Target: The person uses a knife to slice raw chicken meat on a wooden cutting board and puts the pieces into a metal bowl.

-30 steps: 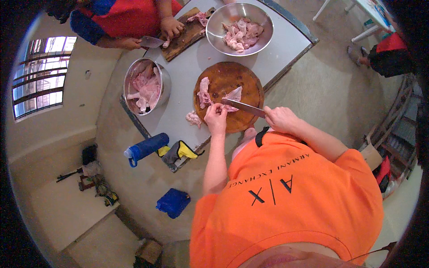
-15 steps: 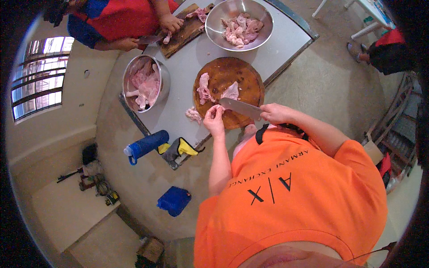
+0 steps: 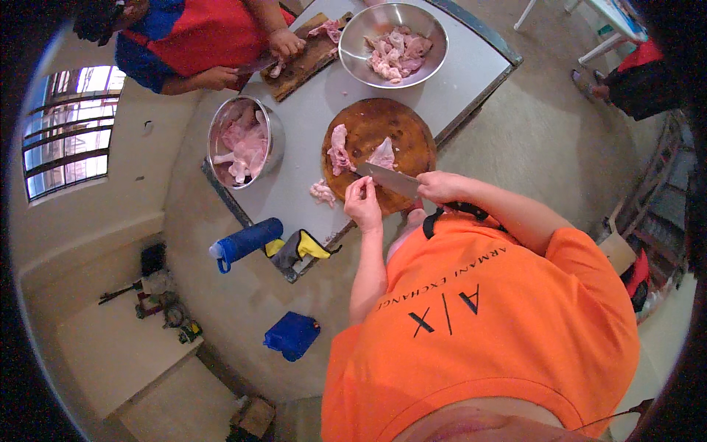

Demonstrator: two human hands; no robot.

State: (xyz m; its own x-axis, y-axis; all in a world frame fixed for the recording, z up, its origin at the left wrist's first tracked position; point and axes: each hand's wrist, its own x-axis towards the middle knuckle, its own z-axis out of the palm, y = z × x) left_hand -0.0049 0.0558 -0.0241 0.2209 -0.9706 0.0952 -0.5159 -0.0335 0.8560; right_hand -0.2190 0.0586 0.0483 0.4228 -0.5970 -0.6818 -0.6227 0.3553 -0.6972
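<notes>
right hand (image 3: 440, 188) grips knife (image 3: 390, 179), left hand (image 3: 364, 208) narrowed beside it (closed on a scrap or not, cannot tell), meat (image 3: 382, 154) on round board (image 3: 412, 129); best keep left fingers clear of the edge.

Whether the left grip (image 3: 364, 209) pinches any scrap is too small to tell — its fingertips blur together beside the knife (image 3: 390, 179). The right grip (image 3: 444, 188) covers part of the knife's handle, and the blade hides a strip of the round board (image 3: 412, 132). The top edge cuts off the surface (image 3: 471, 66) and the co-worker (image 3: 213, 37), whose own blade is blurred. At right, a bystander (image 3: 648, 85) shows only partly — the rest lost past the dark rim.
</notes>
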